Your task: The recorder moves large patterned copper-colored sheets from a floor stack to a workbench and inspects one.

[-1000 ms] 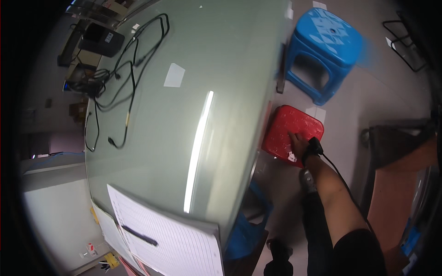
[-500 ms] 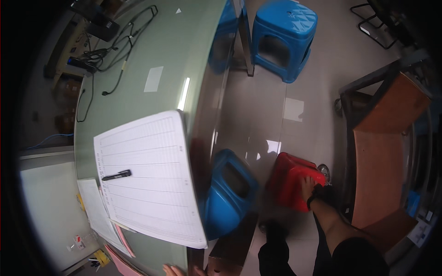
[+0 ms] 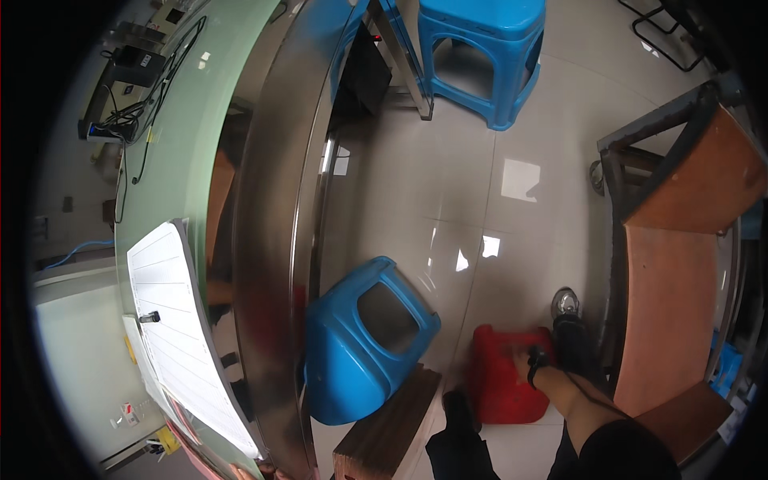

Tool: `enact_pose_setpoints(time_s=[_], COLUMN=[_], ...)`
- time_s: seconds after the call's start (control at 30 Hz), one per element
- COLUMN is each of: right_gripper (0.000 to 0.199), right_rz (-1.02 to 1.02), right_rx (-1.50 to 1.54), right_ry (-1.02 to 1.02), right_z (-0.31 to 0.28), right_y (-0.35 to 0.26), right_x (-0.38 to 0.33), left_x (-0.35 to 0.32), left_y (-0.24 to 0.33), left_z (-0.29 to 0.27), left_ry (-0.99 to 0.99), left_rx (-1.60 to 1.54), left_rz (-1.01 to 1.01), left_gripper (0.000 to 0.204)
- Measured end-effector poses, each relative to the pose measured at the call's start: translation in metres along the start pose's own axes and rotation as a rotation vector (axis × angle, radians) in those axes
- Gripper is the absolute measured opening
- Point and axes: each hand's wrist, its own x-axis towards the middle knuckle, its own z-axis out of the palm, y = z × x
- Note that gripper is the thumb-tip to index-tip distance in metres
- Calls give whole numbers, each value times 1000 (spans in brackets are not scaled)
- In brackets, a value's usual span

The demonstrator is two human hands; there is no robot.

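Note:
A red plastic stool (image 3: 508, 404) stands on the floor between my feet. My right hand (image 3: 522, 362), wearing a dark wristband, reaches down onto its top; the fingers are smeared by motion, but the hand appears to grip the stool. At the lower edge, only some fingertips of my left hand (image 3: 246, 472) show, laid on the table's near edge beside a white printed sheet pad (image 3: 172, 296). The rest of that hand is out of frame. A black pen (image 3: 150, 317) lies on the pad.
A blue stool (image 3: 344, 368) leans beside the table's metal edge (image 3: 276, 240), by a brown wooden block (image 3: 384, 432). Another blue stool (image 3: 484, 24) stands further off. On the right is a dark-framed cart with brown boards (image 3: 668, 304). Cables (image 3: 160, 96) lie on the green tabletop.
The red stool has come nearer to my body with my right hand on it. The view has shifted, so the table and pad sit further left.

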Motion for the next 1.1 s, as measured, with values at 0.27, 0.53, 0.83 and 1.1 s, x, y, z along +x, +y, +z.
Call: enact_pose_setpoints(time_s=[0.27, 0.53, 0.83, 1.1], right_gripper=[34, 32, 30, 24], right_rz=[-363, -341, -362, -337], right_rx=[-790, -449, -215, 343], right_ry=[-280, -195, -79, 685], right_z=[156, 230, 206, 82], right_y=[-63, -103, -106, -85], right_x=[29, 63, 115, 45], left_x=[-15, -31, -45, -72], left_y=[-1, 11, -10, -15], left_z=[5, 17, 20, 21], left_ry=[64, 388, 504, 521], left_rx=[175, -27, 29, -101], left_rz=[29, -54, -59, -97], left_gripper=[37, 36, 25, 39])
